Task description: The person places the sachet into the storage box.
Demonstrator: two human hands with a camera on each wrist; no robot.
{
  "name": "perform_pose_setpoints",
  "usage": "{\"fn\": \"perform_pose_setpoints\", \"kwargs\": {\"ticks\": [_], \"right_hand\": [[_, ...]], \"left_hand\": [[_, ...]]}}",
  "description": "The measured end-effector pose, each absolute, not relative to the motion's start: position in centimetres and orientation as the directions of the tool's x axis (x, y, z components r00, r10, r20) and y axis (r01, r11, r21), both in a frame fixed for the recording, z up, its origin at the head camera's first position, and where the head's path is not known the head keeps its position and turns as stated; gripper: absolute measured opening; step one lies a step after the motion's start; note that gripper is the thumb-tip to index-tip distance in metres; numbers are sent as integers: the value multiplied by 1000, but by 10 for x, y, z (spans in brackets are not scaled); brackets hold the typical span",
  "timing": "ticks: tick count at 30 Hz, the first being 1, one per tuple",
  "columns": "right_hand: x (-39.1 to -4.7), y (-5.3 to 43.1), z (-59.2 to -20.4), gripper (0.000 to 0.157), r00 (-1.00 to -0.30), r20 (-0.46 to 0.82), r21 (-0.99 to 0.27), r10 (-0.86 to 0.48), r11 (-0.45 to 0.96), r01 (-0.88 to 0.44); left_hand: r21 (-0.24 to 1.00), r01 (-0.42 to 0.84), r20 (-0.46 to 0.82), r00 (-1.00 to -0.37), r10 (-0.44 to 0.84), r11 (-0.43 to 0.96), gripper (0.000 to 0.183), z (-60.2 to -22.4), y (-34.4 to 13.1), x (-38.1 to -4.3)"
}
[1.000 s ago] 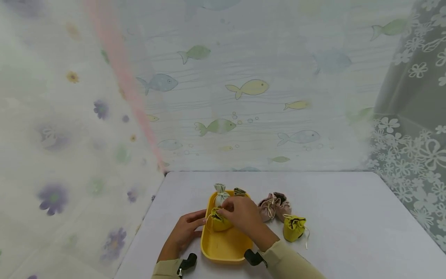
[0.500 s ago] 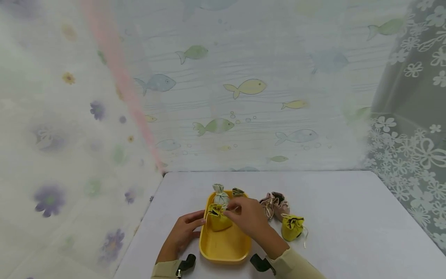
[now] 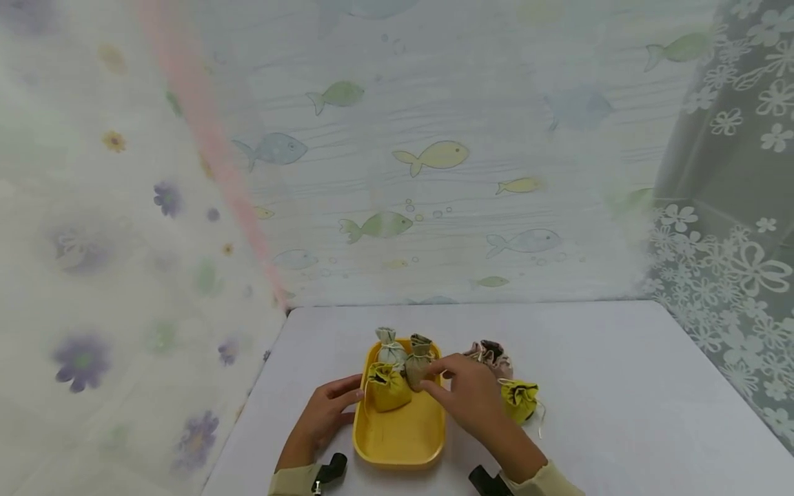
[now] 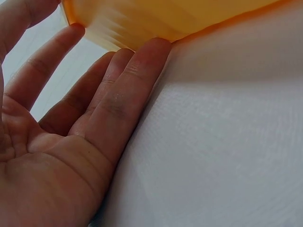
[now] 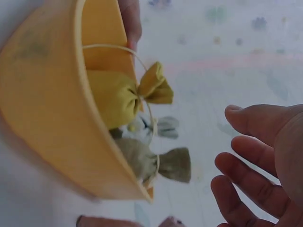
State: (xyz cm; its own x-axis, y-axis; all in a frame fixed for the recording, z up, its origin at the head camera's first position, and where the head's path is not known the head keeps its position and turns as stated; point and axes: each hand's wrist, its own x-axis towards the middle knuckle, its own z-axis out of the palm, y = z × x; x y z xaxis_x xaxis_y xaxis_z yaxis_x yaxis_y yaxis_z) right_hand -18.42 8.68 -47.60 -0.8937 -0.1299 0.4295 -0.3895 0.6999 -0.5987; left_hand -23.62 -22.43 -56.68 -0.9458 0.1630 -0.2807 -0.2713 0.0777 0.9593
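Note:
A yellow tray carries three small drawstring pouches: a mustard-yellow pouch, a pale grey-green pouch behind it, and an olive-brown pouch at the back right. My left hand touches the tray's left side, and the left wrist view has its fingertips against the tray wall with fingers fairly straight. Over the tray's right rim is my right hand, thumb and fingers apart. In the right wrist view that hand holds nothing, a gap away from the olive-brown pouch's neck.
Right of the tray stand a pinkish pouch and a second yellow pouch with a trailing cord, both partly behind my right hand and forearm. The white table meets a fish-patterned backdrop at its far edge.
My right hand has drawn back to the right from the mustard-yellow pouch and its fingers have spread apart. The olive-brown pouch now shows more. The left hand stays on the tray.

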Motion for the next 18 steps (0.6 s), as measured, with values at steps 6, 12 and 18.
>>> {"fn": "perform_pose_setpoints", "kwargs": {"ticks": [6, 12, 18], "right_hand": [[-179, 112, -481, 20, -862, 503, -569, -68, 725, -389], [-174, 133, -481, 20, -835, 549, -547, -38, 739, -393], [-171, 148, -481, 25, -799, 601, -514, -2, 764, -389]], "left_hand": [[959, -270, -280, -946, 162, 80, 71, -567, -226, -236], [960, -264, -275, -948, 158, 89, 73, -569, -227, -236], [962, -259, -269, -949, 162, 83, 74, -569, -225, -236]]}}
